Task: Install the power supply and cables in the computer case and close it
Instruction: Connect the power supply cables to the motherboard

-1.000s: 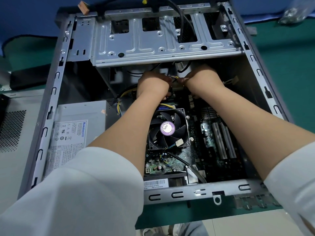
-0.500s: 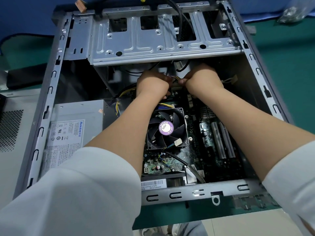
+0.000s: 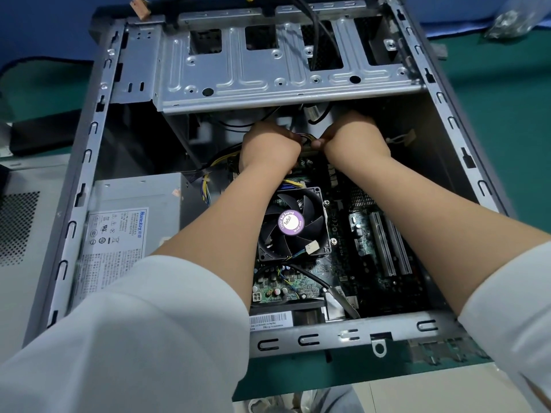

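Observation:
The open computer case (image 3: 86, 162) lies on its side. The grey power supply (image 3: 134, 204) with its label sits in the left bay. Its yellow and black cables (image 3: 208, 174) run right toward the motherboard (image 3: 366, 242). My left hand (image 3: 268, 147) and my right hand (image 3: 354, 138) are deep inside, just below the drive cage, fingers curled round a multicoloured cable bundle with its connector (image 3: 307, 141) between them. The connector's seat on the board is hidden by my hands.
The metal drive cage (image 3: 283, 70) spans the case top, with black cables (image 3: 319, 25) through it. The CPU fan (image 3: 293, 223) sits under my left forearm. A perforated side panel (image 3: 21, 228) lies at left. A plastic bag (image 3: 515, 19) rests far right on the green mat (image 3: 521, 114).
Both hands stay on the cable bundle in the same spot. The view has shifted slightly, nothing else moved.

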